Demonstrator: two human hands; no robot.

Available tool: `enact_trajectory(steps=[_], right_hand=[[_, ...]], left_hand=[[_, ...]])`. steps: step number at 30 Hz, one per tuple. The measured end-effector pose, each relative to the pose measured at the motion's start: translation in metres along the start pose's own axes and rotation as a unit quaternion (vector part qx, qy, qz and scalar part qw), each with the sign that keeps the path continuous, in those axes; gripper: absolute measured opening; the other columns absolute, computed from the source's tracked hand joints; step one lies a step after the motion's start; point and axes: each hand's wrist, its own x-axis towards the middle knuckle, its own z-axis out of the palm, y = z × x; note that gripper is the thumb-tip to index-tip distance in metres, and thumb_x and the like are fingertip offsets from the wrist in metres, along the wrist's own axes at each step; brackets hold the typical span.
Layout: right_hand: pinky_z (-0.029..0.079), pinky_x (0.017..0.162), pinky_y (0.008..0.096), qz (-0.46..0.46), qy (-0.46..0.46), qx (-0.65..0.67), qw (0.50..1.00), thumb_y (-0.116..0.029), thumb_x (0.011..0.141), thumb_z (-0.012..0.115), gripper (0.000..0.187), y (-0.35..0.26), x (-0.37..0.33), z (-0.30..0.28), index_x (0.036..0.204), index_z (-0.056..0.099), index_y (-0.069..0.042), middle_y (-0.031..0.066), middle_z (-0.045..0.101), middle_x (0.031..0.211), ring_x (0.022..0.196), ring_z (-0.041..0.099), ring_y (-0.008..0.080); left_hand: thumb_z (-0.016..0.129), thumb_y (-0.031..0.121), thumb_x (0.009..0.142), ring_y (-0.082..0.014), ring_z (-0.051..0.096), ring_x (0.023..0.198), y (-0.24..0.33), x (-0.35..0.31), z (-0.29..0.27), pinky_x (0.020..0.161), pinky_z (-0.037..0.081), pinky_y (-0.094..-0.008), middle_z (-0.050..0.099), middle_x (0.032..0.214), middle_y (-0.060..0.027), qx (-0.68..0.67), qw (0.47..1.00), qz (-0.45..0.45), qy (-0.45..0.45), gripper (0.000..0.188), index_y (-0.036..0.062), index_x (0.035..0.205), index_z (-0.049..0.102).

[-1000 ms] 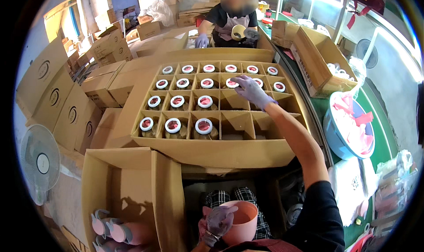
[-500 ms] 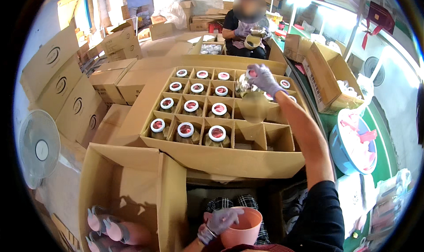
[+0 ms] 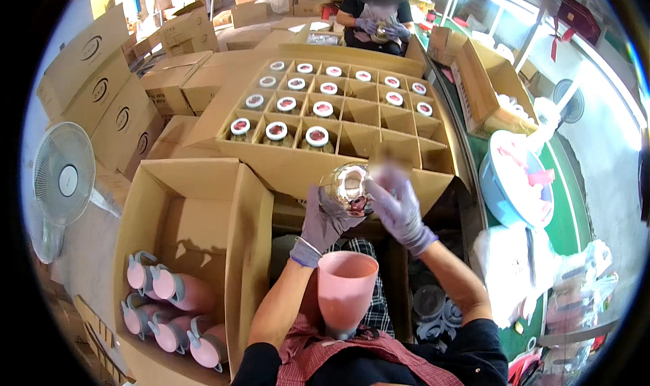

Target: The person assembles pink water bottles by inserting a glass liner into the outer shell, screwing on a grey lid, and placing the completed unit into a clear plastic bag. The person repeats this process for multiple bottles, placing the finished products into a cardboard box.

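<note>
A shiny silver glass flask liner [image 3: 349, 188] is held up in front of me, its rounded mirrored end facing me. My left hand [image 3: 325, 220], in a pale purple glove, is closed round its left and lower side. At its right side is my gloved right hand [image 3: 401, 213], with the thumb by the liner; a blur hides its fingertips. Below them, an open pink jug body [image 3: 347, 284] stands upright on my lap. Beyond is a divided carton [image 3: 318, 173] with several liners [image 3: 317, 138], their white-rimmed pink tops up.
An open box [image 3: 186, 217] at left holds several pink jugs [image 3: 183, 291] with grey handles. A blue basin [image 3: 504, 190] of pink pieces and an open carton [image 3: 491, 95] are on the green bench at right. A fan [image 3: 68, 179] stands far left. Another person [image 3: 376, 20] sits opposite.
My right hand has brought the liner from the carton back towards me. My left hand has left the pink jug body and risen to hold the liner. My view has tilted down.
</note>
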Motion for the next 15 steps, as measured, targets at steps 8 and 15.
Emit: enact_trajectory(steps=[8,15], right_hand=[[0.035,0.114,0.0379,0.288,-0.033,0.455,0.842,-0.005,0.095,0.049,0.048,-0.028,-0.122,0.026,0.143,0.050,0.003,0.0171,0.052,0.143,0.133,0.051,0.0277],[0.044,0.105,0.0313,0.526,-0.045,0.305,0.793,-0.022,0.103,0.055,0.039,-0.042,-0.220,0.023,0.136,0.057,-0.001,0.0115,0.057,0.135,0.123,0.057,0.0224]], left_hand=[[0.040,0.054,0.102,-0.0267,0.059,0.123,0.022,-0.037,-0.059,0.105,0.049,-0.0441,0.059,0.137,-0.0107,0.309,0.935,0.011,0.173,0.063,0.0061,0.141,0.050],[0.069,0.039,0.091,-0.0188,0.053,0.127,0.023,-0.067,-0.063,0.111,0.040,-0.0326,0.057,0.138,-0.0104,0.388,0.905,-0.165,0.067,0.073,0.0028,0.149,0.042]])
